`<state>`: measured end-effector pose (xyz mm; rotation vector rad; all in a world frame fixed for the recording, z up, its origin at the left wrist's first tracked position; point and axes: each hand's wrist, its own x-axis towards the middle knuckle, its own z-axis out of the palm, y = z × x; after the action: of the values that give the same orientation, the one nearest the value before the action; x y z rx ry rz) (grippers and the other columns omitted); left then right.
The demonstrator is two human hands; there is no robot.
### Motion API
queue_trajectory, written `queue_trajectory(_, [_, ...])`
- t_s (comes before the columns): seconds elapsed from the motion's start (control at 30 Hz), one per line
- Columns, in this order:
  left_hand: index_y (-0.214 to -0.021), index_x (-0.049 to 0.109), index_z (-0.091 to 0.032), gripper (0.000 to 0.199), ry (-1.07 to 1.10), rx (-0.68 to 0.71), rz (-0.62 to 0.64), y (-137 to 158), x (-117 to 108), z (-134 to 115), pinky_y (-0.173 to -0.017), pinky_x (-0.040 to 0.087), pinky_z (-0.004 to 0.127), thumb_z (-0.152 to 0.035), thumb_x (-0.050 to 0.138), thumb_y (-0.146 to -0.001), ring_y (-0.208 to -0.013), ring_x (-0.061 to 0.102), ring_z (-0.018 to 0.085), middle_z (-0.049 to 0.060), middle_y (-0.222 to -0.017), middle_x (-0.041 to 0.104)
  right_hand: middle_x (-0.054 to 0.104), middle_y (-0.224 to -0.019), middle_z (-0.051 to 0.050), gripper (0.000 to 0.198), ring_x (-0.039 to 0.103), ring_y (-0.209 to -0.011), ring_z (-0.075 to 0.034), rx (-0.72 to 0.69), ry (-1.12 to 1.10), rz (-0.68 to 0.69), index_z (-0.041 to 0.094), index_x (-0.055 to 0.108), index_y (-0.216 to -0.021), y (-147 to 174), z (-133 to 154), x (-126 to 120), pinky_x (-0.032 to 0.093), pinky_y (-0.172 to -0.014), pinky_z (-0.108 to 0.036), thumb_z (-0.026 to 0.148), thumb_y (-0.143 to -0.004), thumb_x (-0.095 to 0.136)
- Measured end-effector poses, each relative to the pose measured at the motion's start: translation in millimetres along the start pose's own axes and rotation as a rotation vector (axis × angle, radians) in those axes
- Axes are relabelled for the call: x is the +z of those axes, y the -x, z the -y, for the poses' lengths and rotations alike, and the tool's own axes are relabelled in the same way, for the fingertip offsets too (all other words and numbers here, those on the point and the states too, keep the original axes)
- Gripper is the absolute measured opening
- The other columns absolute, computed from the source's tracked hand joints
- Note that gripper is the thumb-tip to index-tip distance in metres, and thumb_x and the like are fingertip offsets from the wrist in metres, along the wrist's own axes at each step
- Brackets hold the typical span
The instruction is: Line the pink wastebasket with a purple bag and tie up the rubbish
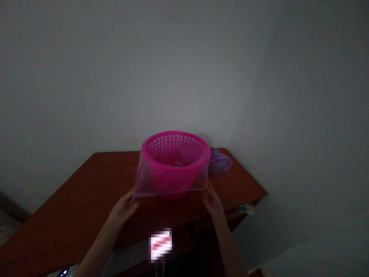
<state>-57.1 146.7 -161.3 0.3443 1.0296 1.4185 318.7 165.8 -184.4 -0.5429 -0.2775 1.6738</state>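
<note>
On the worktop (86, 184), the pink basket (174, 133) stood with sheer purple film (144, 180) already over its near rim, hem short of the base; the left hand (123, 206) and right hand (212, 201) apparently pinched its corners between their fingers.

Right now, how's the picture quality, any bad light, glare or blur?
Head view: dim overall, with the wall brightest around its middle; head view: a bright white patch, lower in the frame than the pink basket, is blocky and unreadable; head view: the purple bundle looks soft, fine detail lost.
</note>
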Motion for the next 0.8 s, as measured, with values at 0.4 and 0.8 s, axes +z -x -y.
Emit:
queue_trajectory(0.4, [-0.136,0.065,-0.015,0.064,0.141,-0.039,-0.078,11,-1,0,-0.088,0.066,0.026,0.01,0.048,-0.08,-0.078,0.078,0.016,0.008,-0.091,0.077,0.078,-0.095,0.001,0.045,0.071,-0.073,-0.01,-0.032,0.129,-0.028,0.024,0.073,-0.105,-4,2,-17,0.063,-0.074,-0.024,0.009,-0.065,0.088])
queue_trajectory(0.8, [-0.131,0.061,-0.01,0.049,-0.006,-0.064,-0.089,3,8,-23,-0.07,0.066,0.027,0.003,0.049,-0.085,-0.072,0.077,0.02,0.011,-0.084,0.075,0.077,-0.095,-0.006,0.022,0.076,-0.087,-0.018,0.017,0.242,-0.046,0.023,0.071,-0.099,-20,20,-7,0.064,-0.081,-0.035,0.042,-0.089,0.073])
